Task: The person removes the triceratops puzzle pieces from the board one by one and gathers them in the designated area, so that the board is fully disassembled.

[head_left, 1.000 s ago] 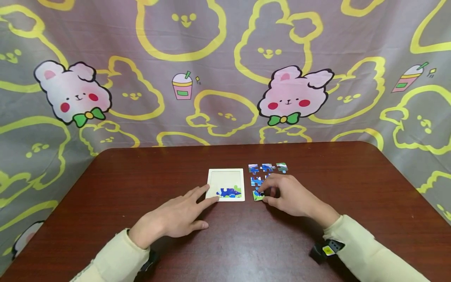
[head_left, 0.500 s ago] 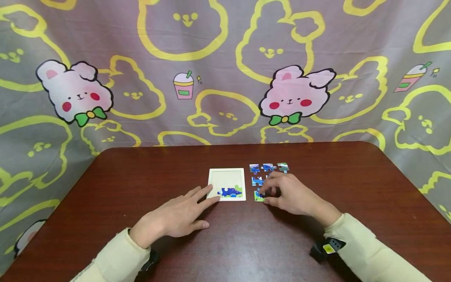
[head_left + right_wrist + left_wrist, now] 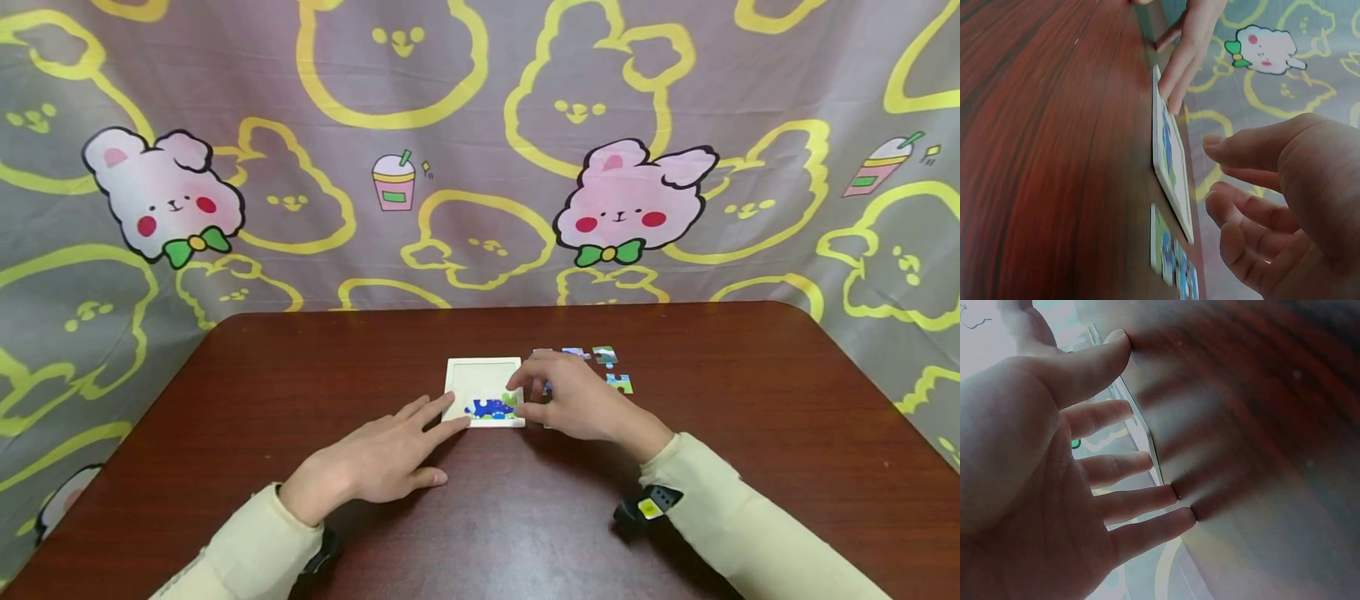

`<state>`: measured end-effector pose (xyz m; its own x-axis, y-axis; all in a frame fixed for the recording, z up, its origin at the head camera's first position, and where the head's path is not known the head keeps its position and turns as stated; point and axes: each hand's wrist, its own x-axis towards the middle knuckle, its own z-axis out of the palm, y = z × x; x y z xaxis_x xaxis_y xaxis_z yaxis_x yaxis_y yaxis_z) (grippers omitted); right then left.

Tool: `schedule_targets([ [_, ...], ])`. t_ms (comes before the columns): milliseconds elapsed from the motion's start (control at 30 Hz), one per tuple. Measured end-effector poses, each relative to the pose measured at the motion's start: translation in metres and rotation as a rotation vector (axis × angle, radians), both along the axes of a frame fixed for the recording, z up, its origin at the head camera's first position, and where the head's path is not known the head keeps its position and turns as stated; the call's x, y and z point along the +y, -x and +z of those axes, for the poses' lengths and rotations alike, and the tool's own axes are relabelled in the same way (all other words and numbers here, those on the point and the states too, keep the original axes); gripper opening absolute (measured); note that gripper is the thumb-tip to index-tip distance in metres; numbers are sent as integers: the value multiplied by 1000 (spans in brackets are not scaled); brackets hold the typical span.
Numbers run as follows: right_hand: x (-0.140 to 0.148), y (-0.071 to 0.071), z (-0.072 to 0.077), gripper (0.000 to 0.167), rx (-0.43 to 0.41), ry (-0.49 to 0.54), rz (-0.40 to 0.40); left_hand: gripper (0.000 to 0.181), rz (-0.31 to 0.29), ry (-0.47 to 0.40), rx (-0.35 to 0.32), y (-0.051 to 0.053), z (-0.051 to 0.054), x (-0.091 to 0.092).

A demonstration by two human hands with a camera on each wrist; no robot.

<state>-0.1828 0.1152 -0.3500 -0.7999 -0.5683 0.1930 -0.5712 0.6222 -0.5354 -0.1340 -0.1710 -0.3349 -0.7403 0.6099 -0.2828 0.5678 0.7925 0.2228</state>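
A shallow white puzzle tray (image 3: 472, 379) lies on the table with a few joined blue and green pieces (image 3: 491, 408) along its bottom right. My left hand (image 3: 375, 462) rests with spread, straight fingers, its index and middle fingertips on the tray's left side. Over the tray's right edge hovers my right hand (image 3: 577, 400), thumb and fingers loosely bent and apart. In the right wrist view nothing shows between the thumb and fingers of that right hand (image 3: 1272, 194). Below it, a green and blue puzzle piece (image 3: 1160, 240) lies beside the tray, partly covered by the hand in the head view.
Several loose puzzle pieces are laid out right of the tray, including a green one (image 3: 604, 355) at the back and another piece (image 3: 619, 384) farther right. The brown table (image 3: 300, 367) ends at a patterned curtain (image 3: 480, 167) behind.
My right hand has moved left from the loose pieces to the tray's right edge, uncovering the piece at far right. The piece it touched stays on the table. My left hand stays put.
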Motion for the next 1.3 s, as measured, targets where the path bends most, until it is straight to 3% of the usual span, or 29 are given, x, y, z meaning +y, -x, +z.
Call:
schedule_targets([
  [500,-37,7,-7,36,-138,-49,-25,68,3,14,-4,0,0,0],
  [667,-39,7,-8,35,-145,-82,-28,67,-2,8,-1,1,0,1],
  [1000,-45,9,-9,26,-147,-113,-34,68,-90,-21,38,5,1,3],
  [1300,-49,11,-8,21,-136,-140,-54,69,-66,-15,-7,7,2,8],
])
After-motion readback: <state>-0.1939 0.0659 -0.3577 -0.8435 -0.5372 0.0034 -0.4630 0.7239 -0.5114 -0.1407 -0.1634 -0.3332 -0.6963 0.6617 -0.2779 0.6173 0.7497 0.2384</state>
